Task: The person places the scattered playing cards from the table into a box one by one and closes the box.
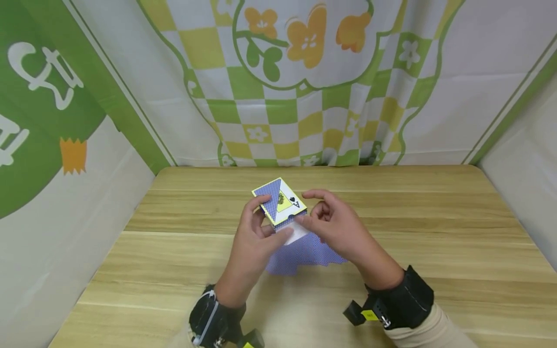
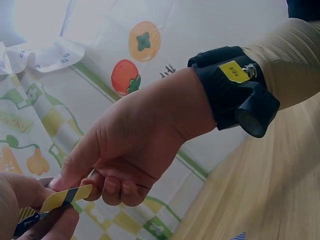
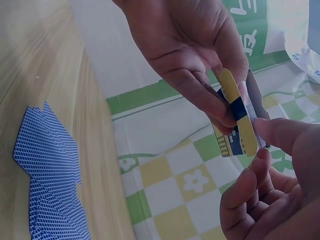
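Note:
My left hand (image 1: 254, 244) grips a playing card box (image 1: 280, 198) above the table, its thumb and fingers on opposite sides. An ace of spades and a blue patterned corner show on the box's upper face. At the near end a flap (image 3: 237, 112), yellow with a dark blue band, stands out from the box. My right hand (image 1: 337, 222) is at this same end. Its thumb touches the box by the opening, the index finger reaches forward apart from it, and the other fingers are bent. How far cards fill the box is hidden.
Blue-backed playing cards (image 1: 311, 253) lie spread and overlapping on the wooden table (image 1: 174, 251), beneath the hands. A patterned curtain (image 1: 270, 116) hangs behind the table's far edge. Both wrists carry black bands (image 1: 404, 299) with small cameras.

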Available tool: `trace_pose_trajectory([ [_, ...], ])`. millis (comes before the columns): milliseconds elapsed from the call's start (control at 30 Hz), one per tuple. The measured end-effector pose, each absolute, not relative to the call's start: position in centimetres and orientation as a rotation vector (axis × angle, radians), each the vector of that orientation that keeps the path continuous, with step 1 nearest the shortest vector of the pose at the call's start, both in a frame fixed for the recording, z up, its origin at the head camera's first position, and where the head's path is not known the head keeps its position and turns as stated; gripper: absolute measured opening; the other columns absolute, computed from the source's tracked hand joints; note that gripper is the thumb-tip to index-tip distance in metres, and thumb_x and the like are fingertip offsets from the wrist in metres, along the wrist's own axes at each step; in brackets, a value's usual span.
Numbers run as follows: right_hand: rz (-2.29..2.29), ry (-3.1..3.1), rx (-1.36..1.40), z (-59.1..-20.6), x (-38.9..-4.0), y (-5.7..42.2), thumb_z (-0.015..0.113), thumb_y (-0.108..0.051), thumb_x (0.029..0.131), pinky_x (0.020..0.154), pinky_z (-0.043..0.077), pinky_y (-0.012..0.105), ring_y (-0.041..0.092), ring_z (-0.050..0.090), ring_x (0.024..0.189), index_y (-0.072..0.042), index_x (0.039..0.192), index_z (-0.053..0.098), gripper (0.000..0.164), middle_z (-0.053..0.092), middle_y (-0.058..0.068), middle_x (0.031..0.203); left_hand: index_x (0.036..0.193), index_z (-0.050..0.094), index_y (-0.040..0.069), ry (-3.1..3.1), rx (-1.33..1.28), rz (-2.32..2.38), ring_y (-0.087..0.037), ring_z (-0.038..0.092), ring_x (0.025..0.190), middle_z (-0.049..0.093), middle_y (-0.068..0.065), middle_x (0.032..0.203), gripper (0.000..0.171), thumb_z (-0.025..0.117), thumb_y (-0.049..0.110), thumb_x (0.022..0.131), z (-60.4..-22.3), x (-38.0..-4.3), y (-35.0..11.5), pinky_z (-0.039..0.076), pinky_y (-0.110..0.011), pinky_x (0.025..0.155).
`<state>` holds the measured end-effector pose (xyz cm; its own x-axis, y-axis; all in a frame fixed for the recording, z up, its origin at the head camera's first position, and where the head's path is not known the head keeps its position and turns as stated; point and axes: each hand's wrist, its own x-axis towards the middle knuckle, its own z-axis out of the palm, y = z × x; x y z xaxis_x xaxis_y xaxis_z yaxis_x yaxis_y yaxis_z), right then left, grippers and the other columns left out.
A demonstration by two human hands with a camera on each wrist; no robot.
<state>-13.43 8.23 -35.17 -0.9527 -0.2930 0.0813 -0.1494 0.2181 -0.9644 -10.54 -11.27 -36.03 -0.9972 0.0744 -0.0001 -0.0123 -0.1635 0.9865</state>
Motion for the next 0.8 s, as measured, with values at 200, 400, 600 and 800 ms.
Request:
trace_pose_trajectory([
  [200, -1.817, 2.371, -0.382, -35.4, -13.5, 8.5, 0.074, -0.020, 0.094, 0.050, 0.047, 0.026, 0.016, 0.051, 0.062, -0.012, 0.135, 0.058, 0.045, 0.060, 0.008, 0.083, 0.148, 0.033, 0.016, 1.960, 0.063, 2.370, -0.028, 0.065, 0.108, 0.044, -0.009, 0.150, 0.080, 0.069, -0.014, 0.083, -36.0, -10.5, -11.3, 0.060, -0.029, 0.082],
  [400, -1.813, 2.387, -0.325, -35.6, -13.9, 9.2, 0.069, -0.022, 0.097, 0.053, 0.049, 0.028, 0.019, 0.052, 0.062, -0.010, 0.133, 0.058, 0.040, 0.060, 0.008, 0.086, 0.146, 0.035, 0.016, 1.982, 0.048, 2.384, -0.028, 0.066, 0.108, 0.047, -0.010, 0.147, 0.079, 0.070, -0.015, 0.083, -35.6, -10.5, -11.5, 0.060, -0.028, 0.081],
  [600, -1.689, 2.518, -0.326, -37.0, -15.1, 10.3, 0.068, -0.019, 0.097, 0.063, 0.052, 0.031, 0.025, 0.059, 0.074, -0.005, 0.130, 0.060, 0.036, 0.063, 0.009, 0.094, 0.145, 0.036, 0.015, 1.965, 0.043, 2.438, -0.028, 0.066, 0.107, 0.047, -0.012, 0.146, 0.078, 0.067, -0.019, 0.082, -35.3, -10.6, -11.9, 0.060, -0.030, 0.083],
  [800, -1.398, 2.651, -0.375, -39.5, -16.0, 11.9, 0.068, -0.014, 0.095, 0.077, 0.055, 0.037, 0.028, 0.063, 0.096, -0.002, 0.129, 0.061, 0.037, 0.066, 0.017, 0.114, 0.145, 0.035, 0.012, 1.948, 0.080, 2.457, -0.025, 0.067, 0.101, 0.046, -0.015, 0.145, 0.077, 0.066, -0.020, 0.081, -35.4, -10.6, -12.0, 0.060, -0.028, 0.081],
])
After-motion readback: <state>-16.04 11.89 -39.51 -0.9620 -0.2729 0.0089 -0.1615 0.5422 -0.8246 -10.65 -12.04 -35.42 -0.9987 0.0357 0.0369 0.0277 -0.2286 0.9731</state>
